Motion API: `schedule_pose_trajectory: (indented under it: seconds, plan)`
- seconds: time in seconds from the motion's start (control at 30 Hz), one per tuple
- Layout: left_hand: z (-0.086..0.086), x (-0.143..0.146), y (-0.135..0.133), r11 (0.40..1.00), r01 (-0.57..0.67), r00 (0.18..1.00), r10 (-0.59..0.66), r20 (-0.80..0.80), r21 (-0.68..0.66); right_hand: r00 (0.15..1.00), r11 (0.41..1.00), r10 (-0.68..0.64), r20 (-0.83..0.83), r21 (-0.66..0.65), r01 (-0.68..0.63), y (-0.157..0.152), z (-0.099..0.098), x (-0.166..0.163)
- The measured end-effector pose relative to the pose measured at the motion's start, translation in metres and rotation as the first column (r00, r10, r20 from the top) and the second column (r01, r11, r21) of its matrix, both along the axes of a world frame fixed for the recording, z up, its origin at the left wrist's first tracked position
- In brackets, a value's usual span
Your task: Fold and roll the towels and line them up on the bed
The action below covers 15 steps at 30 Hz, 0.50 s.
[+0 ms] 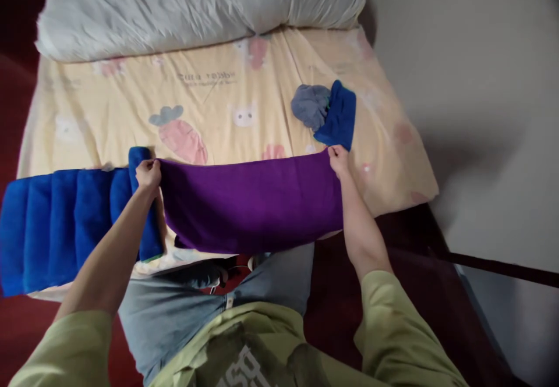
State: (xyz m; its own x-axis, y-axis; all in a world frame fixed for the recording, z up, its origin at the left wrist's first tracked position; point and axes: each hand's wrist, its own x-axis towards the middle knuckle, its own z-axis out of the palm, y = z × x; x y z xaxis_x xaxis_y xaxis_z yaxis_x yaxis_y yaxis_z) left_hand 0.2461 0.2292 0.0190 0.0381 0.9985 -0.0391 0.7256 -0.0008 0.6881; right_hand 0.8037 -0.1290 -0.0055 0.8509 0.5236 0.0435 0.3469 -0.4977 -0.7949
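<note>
A purple towel (253,203) is stretched wide along the near edge of the bed. My left hand (149,174) is closed on its upper left corner, and my right hand (339,159) pinches the upper right corner. Close beside my left hand lies a row of folded blue towels (65,218), with one narrow folded blue towel (138,163) at the right end, partly behind my left forearm. Just beyond my right hand rest a crumpled grey cloth (309,106) and a blue cloth (342,114), touching each other.
A yellow sheet (213,119) printed with carrots and animal faces covers the bed. Across the far side lies a puffy white quilt (196,9). A pale wall (471,73) stands at the right. Dark red floor (332,311) shows below the bed's near edge.
</note>
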Motion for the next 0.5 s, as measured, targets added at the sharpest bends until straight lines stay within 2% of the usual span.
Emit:
schedule_pose_trajectory:
  seconds: [0.07,0.1,0.2,0.27,0.37,0.5]
  plan:
    - [-0.005,0.008,0.008,0.989,-0.143,0.99,0.143,0.01,-0.045,0.998,0.999,-0.043,0.047,0.006,0.042,0.006,-0.012,0.031]
    - [-0.005,0.014,0.011,0.983,-0.174,0.984,0.176,0.027,-0.055,0.996,0.999,-0.054,0.068,0.009,0.054,0.009,-0.016,0.049]
    - [-0.004,0.031,0.024,0.99,-0.136,0.988,0.139,0.064,-0.044,0.985,0.993,-0.115,0.128,0.048,0.11,0.016,-0.023,0.097]
    - [-0.005,0.042,0.034,0.992,-0.119,0.991,0.121,0.06,-0.04,0.975,0.986,-0.161,0.15,0.074,0.151,0.021,-0.023,0.118]
    - [-0.011,0.051,0.05,0.993,-0.121,0.992,0.121,0.03,-0.008,0.98,0.989,-0.151,0.13,0.02,0.149,0.025,-0.021,0.125]
    - [-0.016,0.054,0.066,0.99,-0.123,0.992,0.125,-0.018,0.066,0.981,0.981,-0.158,0.113,-0.097,0.169,0.026,-0.017,0.11]
